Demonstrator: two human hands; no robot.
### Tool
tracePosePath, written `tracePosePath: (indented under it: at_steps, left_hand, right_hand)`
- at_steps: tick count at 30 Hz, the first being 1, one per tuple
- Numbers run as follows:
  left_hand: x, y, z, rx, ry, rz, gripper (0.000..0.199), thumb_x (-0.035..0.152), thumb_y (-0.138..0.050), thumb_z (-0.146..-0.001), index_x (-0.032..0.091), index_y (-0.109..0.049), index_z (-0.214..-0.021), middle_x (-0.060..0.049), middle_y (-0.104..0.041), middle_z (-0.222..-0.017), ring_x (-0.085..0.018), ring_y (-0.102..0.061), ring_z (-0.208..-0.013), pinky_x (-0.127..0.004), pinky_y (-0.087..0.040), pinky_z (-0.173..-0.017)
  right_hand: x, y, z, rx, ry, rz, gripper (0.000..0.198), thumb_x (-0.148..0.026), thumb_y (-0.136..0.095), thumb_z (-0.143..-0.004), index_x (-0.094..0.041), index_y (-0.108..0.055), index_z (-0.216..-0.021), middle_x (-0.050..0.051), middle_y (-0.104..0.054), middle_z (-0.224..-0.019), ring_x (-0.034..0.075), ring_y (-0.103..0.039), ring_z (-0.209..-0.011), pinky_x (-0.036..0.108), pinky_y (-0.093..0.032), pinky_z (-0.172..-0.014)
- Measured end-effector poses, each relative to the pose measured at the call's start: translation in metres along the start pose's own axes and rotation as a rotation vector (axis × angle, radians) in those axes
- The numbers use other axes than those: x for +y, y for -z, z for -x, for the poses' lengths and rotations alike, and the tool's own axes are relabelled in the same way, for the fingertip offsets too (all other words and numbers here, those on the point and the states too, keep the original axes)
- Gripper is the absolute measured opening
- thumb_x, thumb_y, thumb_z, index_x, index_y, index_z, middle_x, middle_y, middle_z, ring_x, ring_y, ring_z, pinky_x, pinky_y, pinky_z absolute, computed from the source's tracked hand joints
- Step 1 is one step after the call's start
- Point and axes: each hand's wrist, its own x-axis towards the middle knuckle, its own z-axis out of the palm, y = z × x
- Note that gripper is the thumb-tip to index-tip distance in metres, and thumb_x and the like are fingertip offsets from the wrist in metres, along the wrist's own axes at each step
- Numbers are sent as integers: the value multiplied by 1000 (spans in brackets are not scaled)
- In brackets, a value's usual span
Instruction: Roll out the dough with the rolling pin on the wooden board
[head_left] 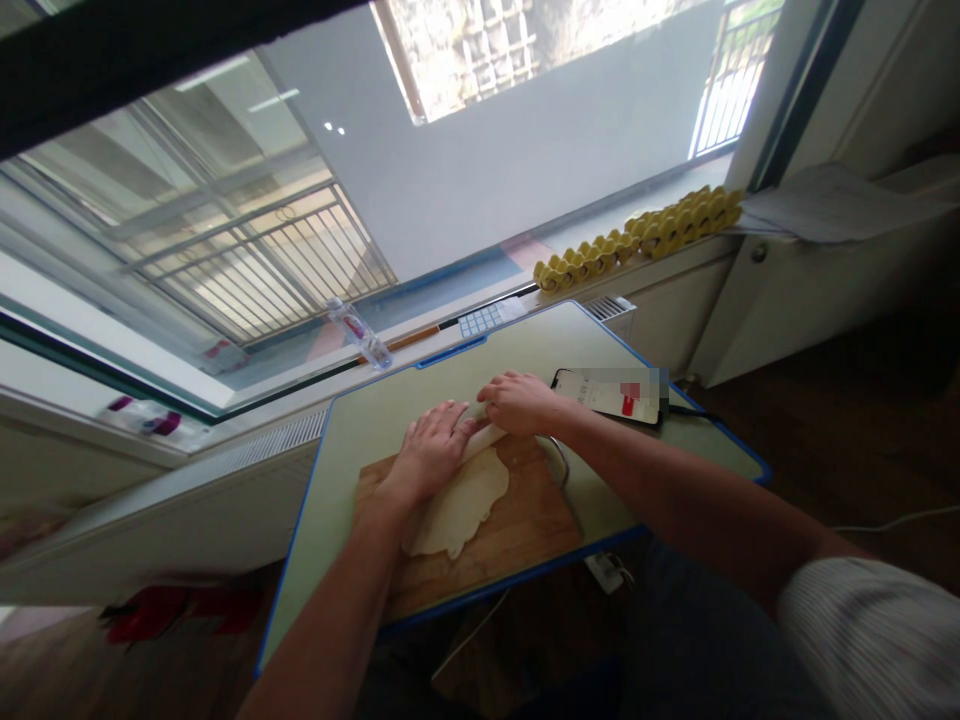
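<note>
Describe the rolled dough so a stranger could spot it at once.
Start at the window, then find the pale, blue-edged table beside it. On the table's near side lies a brown wooden board. The dough is the thin, cream-coloured sheet on it, its irregular outline unlike the board's straight edges.

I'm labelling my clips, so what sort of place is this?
Probably a room indoors, perhaps in a home: a wide window, yellow egg trays beside it, and a small table with dough on a wooden board.
</note>
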Motion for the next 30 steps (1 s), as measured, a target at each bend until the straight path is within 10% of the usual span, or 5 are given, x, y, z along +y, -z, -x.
tracePosePath:
  at_steps: [11,30]
  left_hand:
    - [-11,-1,-7,16,-104,-58,52,41,-31,-111,20,-54,-152,-15,-54,-160,-30,-42,-154,-54,-39,-124]
    - [40,8,36,58,29,-3,65,54,-19,-111,19,-41,-161,-12,-46,-166,-31,-40,-154,-57,-31,-126]
  right_hand:
    - [-1,2,0,-6,9,17,39,-30,-48,-102,-26,-73,-131,10,-72,-134,27,-66,-122,38,-48,-99]
    - [-2,8,2,-37,-23,-39,41,-34,-50,-99,-28,-71,-135,9,-72,-136,27,-64,-126,38,-47,-105]
